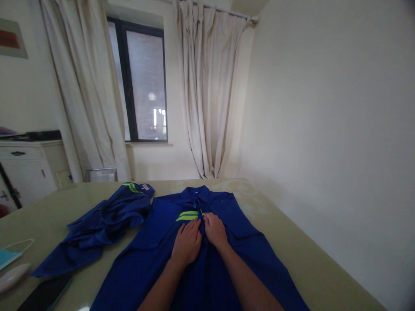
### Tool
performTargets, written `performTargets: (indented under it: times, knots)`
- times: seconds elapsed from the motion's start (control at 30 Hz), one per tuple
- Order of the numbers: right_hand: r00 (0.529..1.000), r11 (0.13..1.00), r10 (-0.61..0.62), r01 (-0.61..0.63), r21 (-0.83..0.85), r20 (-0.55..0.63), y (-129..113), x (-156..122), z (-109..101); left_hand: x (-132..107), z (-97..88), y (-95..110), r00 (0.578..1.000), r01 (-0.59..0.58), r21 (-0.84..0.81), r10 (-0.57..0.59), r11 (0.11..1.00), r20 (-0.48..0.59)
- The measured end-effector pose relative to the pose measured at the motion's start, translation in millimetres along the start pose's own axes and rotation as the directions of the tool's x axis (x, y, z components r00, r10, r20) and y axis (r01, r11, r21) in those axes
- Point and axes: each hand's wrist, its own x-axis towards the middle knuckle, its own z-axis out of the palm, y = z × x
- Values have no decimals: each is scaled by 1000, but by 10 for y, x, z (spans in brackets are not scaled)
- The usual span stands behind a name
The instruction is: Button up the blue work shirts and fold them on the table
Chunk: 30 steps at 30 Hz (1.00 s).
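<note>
A blue work shirt (155, 231) with a collar and yellow-green reflective stripes lies spread out, front side up, on the table. My left hand (188, 242) rests over its front, fingers bent toward the placket just below the stripe and closed on the cloth there. Across the opening, my right hand (214, 229) pinches the placket's other edge, its fingertips close to those of the left. A button shows below the collar; whatever lies under my fingertips is hidden. Left of the shirt lies a crumpled blue garment (110, 220) with a similar stripe.
The pale green table (285, 229) runs along a white wall on the right. At its left edge lie a face mask (9, 258), a white computer mouse (14, 276) and a dark phone (45, 294). Behind stand a white cabinet (24, 166), curtains (210, 86) and a window.
</note>
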Motion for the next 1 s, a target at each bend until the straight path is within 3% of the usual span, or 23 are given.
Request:
performTargets:
  times: [0.13,0.3,0.53,0.63,0.73,0.9,0.97,1.0]
  knots:
    - [998,999,46,-45,14,-37,64,115,25,159,-33,-81,999,-24,-16,23,1000,-28]
    - [994,996,88,-86,28,-67,121,248,73,228,-92,-78,998,29,13,-28,999,-63]
    - [981,993,103,-92,73,-162,106,254,51,33,-141,-31,1000,-13,36,12,999,12]
    - [965,992,109,-89,91,-237,53,173,-36,-90,-155,-92,995,-80,-60,83,995,62]
    - [963,991,77,-47,122,-256,-50,67,-120,-208,-178,-179,997,-37,-187,50,982,65]
    - [991,970,-74,98,223,-113,-238,-340,-400,-441,-316,-248,1000,24,-174,-24,984,0]
    - [982,952,-179,160,260,53,-239,-644,-662,-537,-363,-252,1000,-4,-163,3,987,-2]
    - [952,944,-240,183,274,189,-207,-823,-824,-579,-374,-254,1000,-24,-157,25,987,0]
